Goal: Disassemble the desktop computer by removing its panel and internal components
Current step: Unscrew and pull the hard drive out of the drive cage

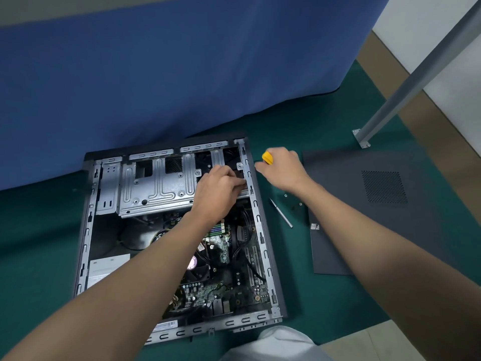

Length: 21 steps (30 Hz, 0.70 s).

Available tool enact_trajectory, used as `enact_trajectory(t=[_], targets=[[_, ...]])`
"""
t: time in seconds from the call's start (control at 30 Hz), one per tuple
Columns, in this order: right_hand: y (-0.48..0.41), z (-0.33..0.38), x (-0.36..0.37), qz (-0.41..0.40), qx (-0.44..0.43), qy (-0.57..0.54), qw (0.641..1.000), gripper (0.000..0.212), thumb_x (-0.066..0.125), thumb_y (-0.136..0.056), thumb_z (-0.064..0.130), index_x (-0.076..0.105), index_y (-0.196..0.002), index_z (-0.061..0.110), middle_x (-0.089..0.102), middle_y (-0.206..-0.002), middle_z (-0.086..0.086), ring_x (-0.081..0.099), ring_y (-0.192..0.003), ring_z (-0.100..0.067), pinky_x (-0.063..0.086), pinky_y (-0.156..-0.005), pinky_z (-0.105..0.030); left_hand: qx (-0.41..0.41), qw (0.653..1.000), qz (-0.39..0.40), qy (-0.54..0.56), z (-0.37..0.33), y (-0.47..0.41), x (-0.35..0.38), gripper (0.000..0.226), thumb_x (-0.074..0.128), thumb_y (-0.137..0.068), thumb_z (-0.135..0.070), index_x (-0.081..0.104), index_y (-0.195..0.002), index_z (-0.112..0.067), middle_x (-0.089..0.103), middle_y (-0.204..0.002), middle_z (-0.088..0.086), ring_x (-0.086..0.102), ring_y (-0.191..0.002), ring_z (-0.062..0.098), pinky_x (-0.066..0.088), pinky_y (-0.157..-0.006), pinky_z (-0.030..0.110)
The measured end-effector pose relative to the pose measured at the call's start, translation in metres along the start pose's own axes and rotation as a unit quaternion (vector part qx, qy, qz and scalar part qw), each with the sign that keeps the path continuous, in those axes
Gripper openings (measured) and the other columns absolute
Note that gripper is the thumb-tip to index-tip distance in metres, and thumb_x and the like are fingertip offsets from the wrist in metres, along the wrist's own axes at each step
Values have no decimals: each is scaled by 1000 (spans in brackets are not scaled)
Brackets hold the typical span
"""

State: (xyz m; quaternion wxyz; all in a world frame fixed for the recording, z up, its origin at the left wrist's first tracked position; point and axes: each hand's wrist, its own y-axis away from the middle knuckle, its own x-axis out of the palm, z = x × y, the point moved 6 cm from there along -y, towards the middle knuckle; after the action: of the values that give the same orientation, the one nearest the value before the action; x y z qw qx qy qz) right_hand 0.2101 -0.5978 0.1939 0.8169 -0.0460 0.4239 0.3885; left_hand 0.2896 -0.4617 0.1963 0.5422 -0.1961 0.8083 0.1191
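**Reaching into the open computer case**

Hanging across the far side, at 12 o'clock: a big blue cloth [156,87], coming down to the green mat [39,230].

Lying flat on that mat, in the middle, open side up: the computer case [260,230].

Lying flat on the mat at 3 o'clock from the case, near it: the dark grey side panel [364,243], already off, with a patch of tiny holes in it.

Leaning up from the floor at 2 o'clock: a grey metal pole [406,84].

Sitting inside the case at its 12 o'clock end: a shiny metal drive cage [156,188].

Showing at the 5 o'clock part of the case: the green board [229,287], with black wires curling over it.

Reaching in from 7 o'clock: the left hand [216,191], fingers curled at a dark part in the 1 o'clock corner of the case, right by the side rail. Pinching something there or only touching it: not possible to tell.

Hovering just outside the case at 1 o'clock, coming in from 4 o'clock: the right hand [283,168], fingers wrapped tight round a screwdriver [267,158]. Only its yellow handle end peeking out of the fist.

Lying on the mat between the case and the panel, at 3 o'clock: a thin silver tool [281,213].

Lying near that tool, close to the panel's edge: two tiny screws [285,195].
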Motion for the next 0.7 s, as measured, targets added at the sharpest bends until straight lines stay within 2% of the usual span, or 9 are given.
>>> enact_trajectory(t=[0.13,0.2,0.3,0.4,0.53,0.7], targets=[[-3,25,2,-15,-36,-1,999,39,58,-84,30,33,-56,19,45,-61,-4,38,-64,-13,32,-54,-33,3,1000,-6,-25,-1,-1,0,24,60,-94,-29,71,-115,-25,63,-102,-1,51,-105,21,43,-74,34],[-2,32,4,-12,-43,1,999,38,57,-84,30,33,-56,19,45,-61,-4,38,-64,-15,31,-52,-31,9,999,-14,-38,-1,-2,-1,23,58,-95,-31,72,-112,-25,63,-100,-1,51,-104,21,38,-67,31],[1,36,6,0,-45,8,999,36,57,-84,28,35,-58,18,47,-63,-5,40,-70,-22,36,-58,-35,15,998,-17,-55,-3,-4,0,22,58,-94,-32,73,-106,-22,63,-95,-2,51,-101,19,33,-60,29],[4,37,7,-3,-44,-1,999,38,58,-84,27,33,-57,17,43,-59,-2,38,-62,-17,35,-55,-32,-7,999,-7,-42,-2,-9,-1,20,58,-92,-32,73,-97,-21,60,-90,-3,51,-98,18,32,-57,31],[7,37,7,-2,-34,-19,999,36,58,-84,27,36,-58,16,45,-58,-3,40,-65,-18,36,-55,-33,-20,1000,6,-22,-1,-11,-1,14,61,-86,-31,71,-88,-21,49,-81,-9,51,-95,17,33,-58,30],[10,36,5,-14,-22,-45,999,34,60,-87,29,45,-62,11,49,-57,-2,45,-71,-23,37,-59,-34,-53,997,-2,58,8,-7,-5,13,66,-86,-28,71,-87,-16,63,-87,-3,54,-90,17,49,-68,36]])
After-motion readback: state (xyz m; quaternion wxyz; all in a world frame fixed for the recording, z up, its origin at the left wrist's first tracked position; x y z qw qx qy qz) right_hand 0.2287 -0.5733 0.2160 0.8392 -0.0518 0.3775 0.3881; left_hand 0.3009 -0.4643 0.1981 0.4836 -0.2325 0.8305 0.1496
